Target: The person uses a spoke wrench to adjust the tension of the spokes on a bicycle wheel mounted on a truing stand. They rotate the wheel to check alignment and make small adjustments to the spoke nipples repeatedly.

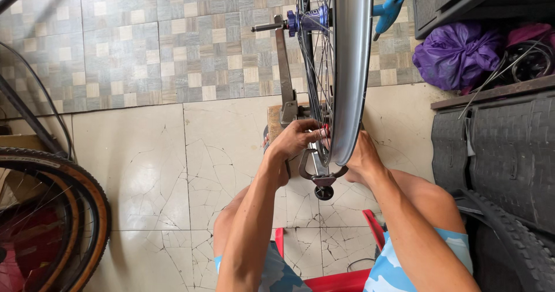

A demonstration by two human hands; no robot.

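While the silver wheel rim (351, 67) stands upright in the truing stand (286, 90) on the tiled floor (139, 170), the left hand (295, 139) reaches among the spokes (318, 55) with its fingers (312, 131) pinched together on something small and red-tipped at the rim's inner side, probably a spoke tool. The right hand (361, 156) rests against the rim's far side; whether its fingers are spread or curled cannot be told. A slip of the pinch could round a nipple, and uneven turning could pull the rim out of true. Fingers among spokes risk a nip if the wheel spins.
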